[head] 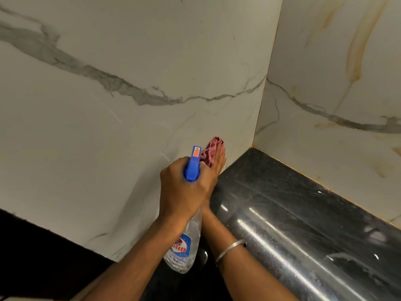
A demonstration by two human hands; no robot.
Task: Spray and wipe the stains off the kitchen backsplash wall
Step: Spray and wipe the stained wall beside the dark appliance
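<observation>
My left hand (184, 187) grips the neck of a clear spray bottle (182, 250) with a blue trigger head (193, 165), its nozzle aimed at the white marble backsplash wall (130, 61). Behind it, my right hand (219, 161) presses a pink cloth (211, 148) flat against the wall low down, near the corner and just above the counter. My left hand hides most of my right hand. A silver bangle (230, 249) sits on my right wrist.
A glossy black counter (293, 213) runs along the right wall. The right marble wall (336, 72) shows orange-brown streaks. The two walls meet in a corner (267, 83). Dark space lies at the lower left.
</observation>
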